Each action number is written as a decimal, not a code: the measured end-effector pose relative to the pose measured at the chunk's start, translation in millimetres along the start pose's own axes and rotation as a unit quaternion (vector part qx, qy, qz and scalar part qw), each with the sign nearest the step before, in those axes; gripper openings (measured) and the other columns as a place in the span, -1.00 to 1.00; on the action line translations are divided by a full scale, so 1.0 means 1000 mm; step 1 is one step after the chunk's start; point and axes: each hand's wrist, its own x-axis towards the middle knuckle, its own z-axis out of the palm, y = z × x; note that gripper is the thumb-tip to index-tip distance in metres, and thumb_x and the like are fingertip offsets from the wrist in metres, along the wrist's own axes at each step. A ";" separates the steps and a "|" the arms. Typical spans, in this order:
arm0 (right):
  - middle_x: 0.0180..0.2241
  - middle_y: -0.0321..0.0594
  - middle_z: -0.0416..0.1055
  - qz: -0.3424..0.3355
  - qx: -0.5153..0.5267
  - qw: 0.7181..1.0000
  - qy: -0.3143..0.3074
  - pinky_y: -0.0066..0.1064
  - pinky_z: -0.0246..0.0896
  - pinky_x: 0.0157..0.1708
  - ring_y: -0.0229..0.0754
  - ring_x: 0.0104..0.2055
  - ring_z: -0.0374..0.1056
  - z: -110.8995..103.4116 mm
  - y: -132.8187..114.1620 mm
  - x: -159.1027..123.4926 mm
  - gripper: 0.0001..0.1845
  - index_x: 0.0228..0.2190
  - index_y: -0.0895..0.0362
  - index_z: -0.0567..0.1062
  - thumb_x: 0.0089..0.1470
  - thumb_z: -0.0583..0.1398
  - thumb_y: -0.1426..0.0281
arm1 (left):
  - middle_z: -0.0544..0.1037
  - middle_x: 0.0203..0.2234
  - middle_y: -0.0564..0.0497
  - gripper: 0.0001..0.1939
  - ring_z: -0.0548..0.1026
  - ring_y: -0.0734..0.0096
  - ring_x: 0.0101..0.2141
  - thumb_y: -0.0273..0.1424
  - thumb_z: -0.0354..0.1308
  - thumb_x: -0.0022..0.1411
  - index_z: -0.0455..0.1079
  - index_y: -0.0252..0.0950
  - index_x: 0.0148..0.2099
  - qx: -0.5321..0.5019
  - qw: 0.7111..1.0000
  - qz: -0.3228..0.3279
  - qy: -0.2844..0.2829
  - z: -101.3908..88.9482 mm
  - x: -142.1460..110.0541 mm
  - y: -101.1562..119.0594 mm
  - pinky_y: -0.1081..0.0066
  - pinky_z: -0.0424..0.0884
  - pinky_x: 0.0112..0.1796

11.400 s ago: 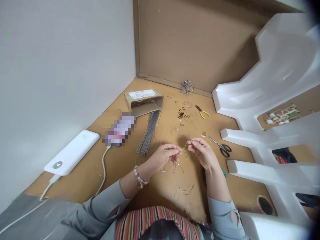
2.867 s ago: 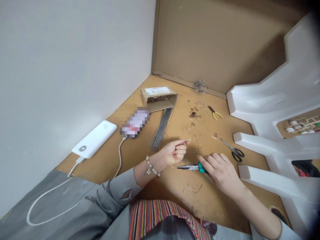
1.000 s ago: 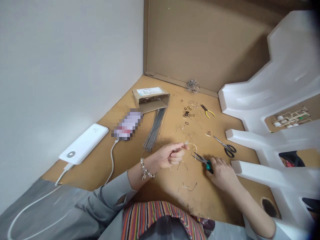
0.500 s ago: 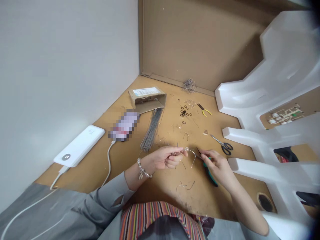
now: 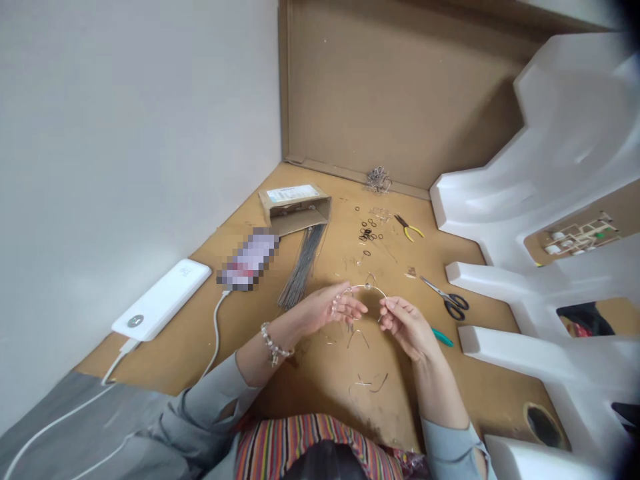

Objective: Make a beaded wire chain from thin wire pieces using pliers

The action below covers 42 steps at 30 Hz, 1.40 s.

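Note:
A thin, pale curved wire point(image 5: 379, 290) arches between my two hands above the table, with a small clear bead point(image 5: 368, 287) near the top of the arch. My left hand point(image 5: 330, 309) has the wire's left end at its thumb and index finger; its other fingers are loosely curled, with clear beads showing along them. On the other side my right hand point(image 5: 404, 323) pinches the wire between thumb and fingers. Green-handled pliers point(image 5: 443, 337) lie on the table beside my right hand, partly hidden by it.
Black-handled scissors point(image 5: 453, 303) and yellow-handled pliers point(image 5: 411, 230) lie to the right. Black rings point(image 5: 367, 235) and wire scraps are scattered ahead. A bundle of straight wires point(image 5: 303, 270) extends from a cardboard box point(image 5: 295, 208). White foam point(image 5: 487, 277) borders the right; a phone point(image 5: 249, 259) and power bank point(image 5: 163, 299) sit left.
My right hand has let go of the green-handled pliers and moved left to take the wire. The wire now arches upward between both hands, and my left hand's fingers have loosened.

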 end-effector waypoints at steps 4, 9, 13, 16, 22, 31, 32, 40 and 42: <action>-0.55 -0.36 0.42 -0.020 0.044 0.999 0.021 -0.57 0.30 -0.57 -0.43 -0.62 0.28 -0.010 -0.002 0.000 -0.78 -0.43 0.16 0.54 -0.17 0.35 0.31 | 0.53 -0.22 -0.31 -0.47 0.51 0.25 -0.25 -0.11 0.10 0.15 0.34 -0.47 -0.02 0.081 0.997 0.014 0.014 0.000 -0.005 0.005 0.29 0.35 -0.19; -0.55 -0.36 0.43 -0.029 0.078 0.995 0.046 -0.57 0.34 -0.55 -0.42 -0.61 0.30 -0.015 0.000 0.000 -0.79 -0.43 0.17 0.54 -0.17 0.35 0.34 | 0.54 -0.35 -0.16 -0.60 0.46 0.46 -0.42 -0.20 0.17 0.11 0.47 -0.46 -0.18 0.205 0.976 0.033 0.060 0.001 -0.011 0.014 0.44 0.33 -0.32; -0.56 -0.36 0.44 -0.013 0.099 0.994 0.048 -0.58 0.37 -0.55 -0.42 -0.61 0.33 -0.015 0.002 0.002 -0.81 -0.43 0.18 0.54 -0.16 0.35 0.36 | 0.49 -0.46 -0.04 -0.65 0.38 0.57 -0.52 -0.23 0.18 0.10 0.49 -0.44 -0.21 0.203 0.978 0.030 0.041 -0.003 -0.014 0.018 0.49 0.30 -0.42; -0.58 -0.36 0.44 0.005 0.123 0.991 0.054 -0.59 0.38 -0.54 -0.42 -0.62 0.34 -0.016 0.004 0.006 -0.82 -0.43 0.19 0.54 -0.18 0.36 0.40 | 0.47 -0.45 0.00 -0.62 0.39 0.57 -0.52 -0.32 0.27 0.02 0.45 -0.39 -0.10 0.181 0.983 0.018 0.009 -0.007 -0.013 0.018 0.49 0.32 -0.42; -0.59 -0.36 0.45 0.049 0.158 0.985 0.053 -0.59 0.40 -0.56 -0.42 -0.64 0.34 -0.014 0.010 0.010 -0.82 -0.45 0.20 0.53 -0.21 0.36 0.46 | 0.44 -0.48 0.03 -0.62 0.38 0.60 -0.55 -0.36 0.28 0.01 0.42 -0.40 -0.10 0.137 0.990 0.017 0.021 -0.008 -0.013 0.018 0.50 0.34 -0.45; -0.59 -0.38 0.42 0.062 0.143 0.987 0.029 -0.59 0.38 -0.60 -0.43 -0.66 0.30 -0.012 0.014 0.011 -0.85 -0.45 0.17 0.53 -0.18 0.35 0.44 | 0.28 -0.60 0.11 -0.68 0.21 0.69 -0.62 -0.32 0.20 0.09 0.47 -0.43 -0.14 0.120 0.990 -0.038 -0.056 -0.012 -0.014 0.019 0.59 0.28 -0.57; -0.59 -0.39 0.42 0.061 0.141 0.988 0.029 -0.59 0.37 -0.61 -0.44 -0.67 0.30 -0.012 0.014 0.011 -0.84 -0.45 0.17 0.53 -0.19 0.35 0.43 | 0.29 -0.60 0.10 -0.68 0.23 0.67 -0.60 -0.32 0.22 0.08 0.47 -0.44 -0.15 0.138 0.988 -0.039 -0.052 -0.011 -0.013 0.018 0.58 0.30 -0.55; -0.63 -0.40 0.36 0.006 0.096 0.992 0.077 -0.57 0.33 -0.64 -0.45 -0.70 0.23 -0.006 0.010 0.008 -0.81 -0.48 0.19 0.52 -0.22 0.36 0.37 | 0.45 -0.52 0.06 -0.70 0.37 0.64 -0.59 -0.35 0.29 0.00 0.39 -0.38 -0.22 0.102 0.994 0.021 0.042 -0.011 -0.005 0.013 0.55 0.34 -0.49; -0.63 -0.41 0.34 0.009 0.082 0.994 0.078 -0.58 0.30 -0.66 -0.46 -0.71 0.19 -0.004 0.010 0.007 -0.80 -0.48 0.19 0.52 -0.22 0.36 0.36 | 0.48 -0.50 0.04 -0.69 0.39 0.62 -0.59 -0.33 0.29 -0.01 0.34 -0.37 -0.23 0.103 0.993 0.038 0.052 -0.012 -0.004 0.013 0.54 0.34 -0.50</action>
